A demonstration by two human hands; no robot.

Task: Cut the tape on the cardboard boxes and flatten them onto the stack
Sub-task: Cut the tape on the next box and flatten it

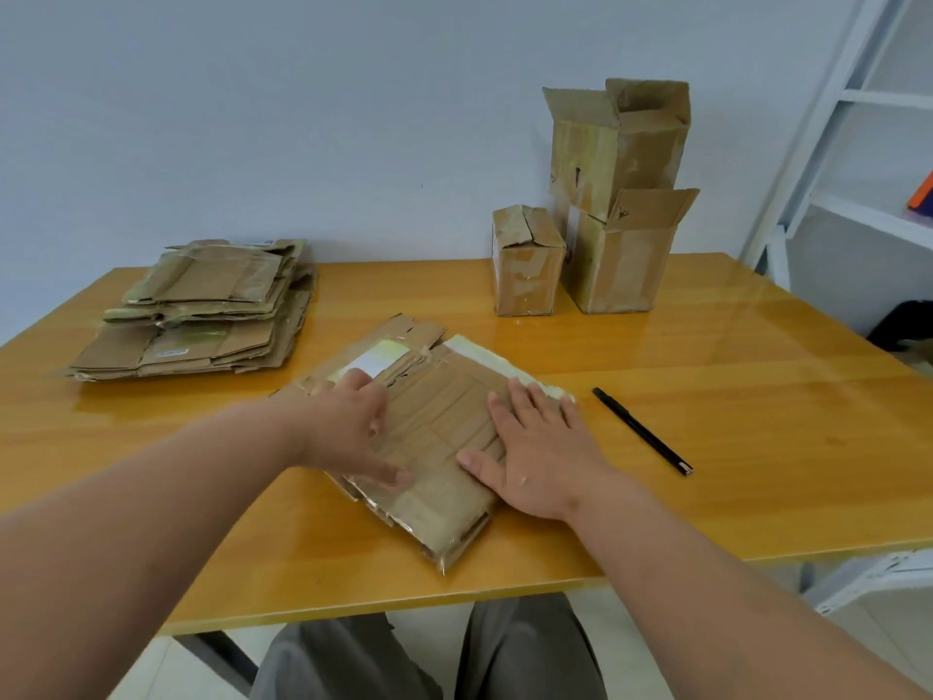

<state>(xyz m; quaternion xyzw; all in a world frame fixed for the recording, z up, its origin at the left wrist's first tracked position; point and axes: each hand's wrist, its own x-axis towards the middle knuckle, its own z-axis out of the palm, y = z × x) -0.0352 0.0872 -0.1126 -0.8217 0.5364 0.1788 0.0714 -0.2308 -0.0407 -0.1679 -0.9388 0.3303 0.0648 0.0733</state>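
Tabletop [707,396] of glossy yellow wood fills most of your view, with a pale wall behind it and a white shelf frame [828,103] at the far right. On the far left lies the stack [202,310] of flattened cardboard. At the far right stand three unflattened boxes: a tall open box [618,144] rests on a lower open box [623,260], and a small closed box [525,260] stands just left of them. Near the middle, in front of you, lies the flattened box [439,426], taped and crumpled, with a white label at its far left corner. Your left hand [353,431] lies on its left part, fingers spread and loose, gripping nothing. Your right hand [535,457] presses flat on its right side, fingers straight. A black cutter [641,430] lies on the table just right of that hand.
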